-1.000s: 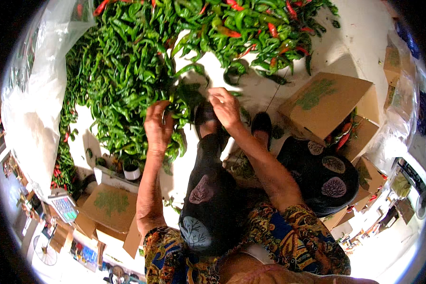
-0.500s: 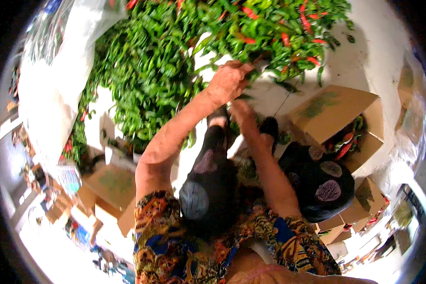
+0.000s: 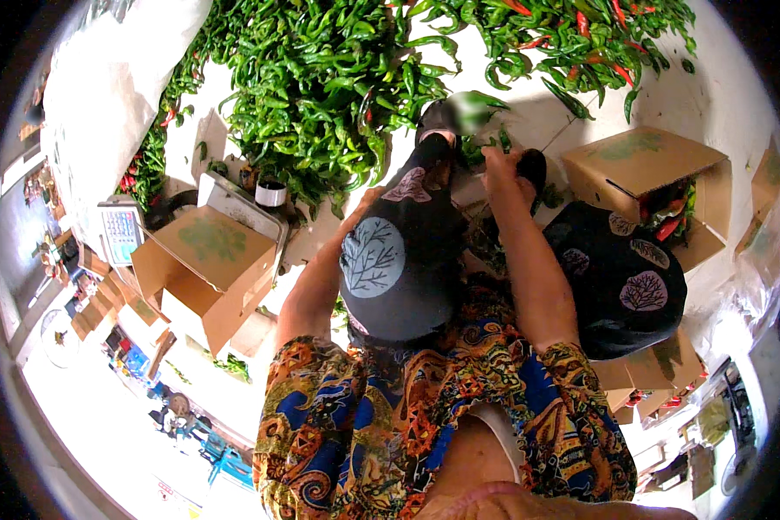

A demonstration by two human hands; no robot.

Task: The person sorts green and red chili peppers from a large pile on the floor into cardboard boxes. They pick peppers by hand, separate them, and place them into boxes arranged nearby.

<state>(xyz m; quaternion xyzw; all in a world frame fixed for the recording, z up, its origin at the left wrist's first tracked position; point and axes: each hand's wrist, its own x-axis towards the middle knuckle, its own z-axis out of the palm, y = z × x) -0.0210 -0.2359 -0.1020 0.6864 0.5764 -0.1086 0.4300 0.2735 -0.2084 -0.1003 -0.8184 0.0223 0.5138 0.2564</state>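
A large spread of green peppers point(image 3: 312, 95) with some red ones covers the floor ahead. My left hand point(image 3: 366, 201) is low beside my left leg, close to the pile's near edge; the leg hides its fingers. Between my feet, my right hand point(image 3: 497, 163) has its fingers curled together beside my right shoe point(image 3: 531, 168). Dark green peppers lie close to it, and what it grips, if anything, is too small to make out. A blurred green thing point(image 3: 471, 113) shows just past my left shoe point(image 3: 438, 117).
An open cardboard box point(image 3: 646, 156) with peppers inside stands to the right, and another cardboard box point(image 3: 204, 251) to the left by a scale point(image 3: 120, 232). White plastic sheeting point(image 3: 104, 113) hangs at far left. More boxes point(image 3: 659, 368) sit behind my right knee.
My hands were close together at the pile's near edge. The left has drawn back beside my left leg; the right is now apart, near my right shoe. The view has shifted too.
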